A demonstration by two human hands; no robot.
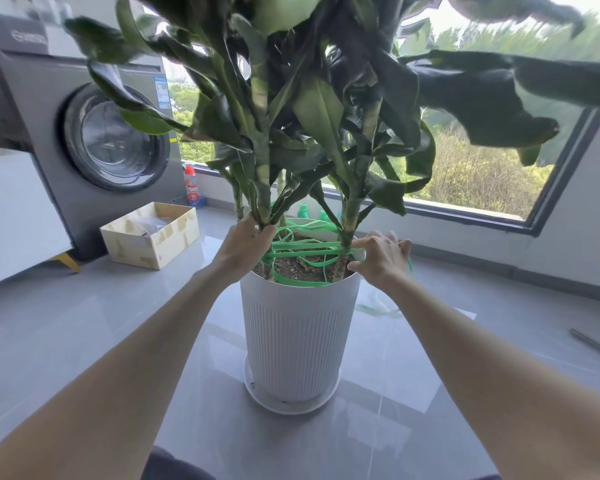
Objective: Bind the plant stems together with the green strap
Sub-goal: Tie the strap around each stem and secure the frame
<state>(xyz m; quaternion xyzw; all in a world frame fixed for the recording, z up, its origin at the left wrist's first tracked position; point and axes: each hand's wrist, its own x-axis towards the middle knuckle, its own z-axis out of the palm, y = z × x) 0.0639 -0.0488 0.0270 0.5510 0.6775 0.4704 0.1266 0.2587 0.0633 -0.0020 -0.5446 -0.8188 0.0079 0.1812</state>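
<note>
Over the white pot's (pixel 298 327) left rim, the left hand (pixel 245 245) is gripping the leftmost plant stems (pixel 263 202), fingers curled round them. Meanwhile the right hand (pixel 378 254) is pinching the green strap (pixel 305 251) just beside the right stem (pixel 347 220), strap looping between both above the soil (pixel 298 268). Either side, the grey floor (pixel 101 323) is lying open, with the cardboard box (pixel 149 237) sitting well left.
</note>
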